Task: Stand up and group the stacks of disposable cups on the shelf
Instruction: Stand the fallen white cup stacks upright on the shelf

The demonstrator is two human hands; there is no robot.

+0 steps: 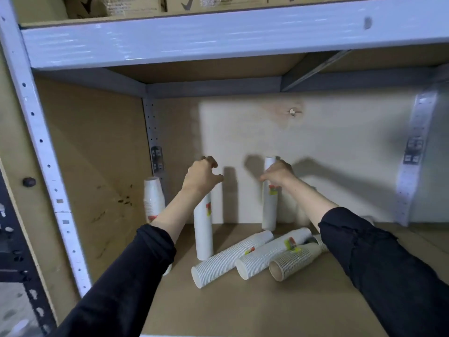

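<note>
Left hand (202, 176): fingers curled over tall upright white paper-cup stack (203, 229); grip unclear.
Right hand (277, 173): fingers wrap second upright white stack (269, 207).
Brown shelf board (243, 307): three nested-cup stacks (230, 259) lying.

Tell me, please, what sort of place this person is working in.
Probably a storeroom or stockroom: a perforated metal rack, cardboard boxes on the level above, and many cup stacks kept in bulk on the brown shelf board.

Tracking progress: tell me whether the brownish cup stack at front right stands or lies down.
Lying down: the brownish stack rests on its side on the shelf, open mouth toward the camera, beside a tipped white stack.
</note>
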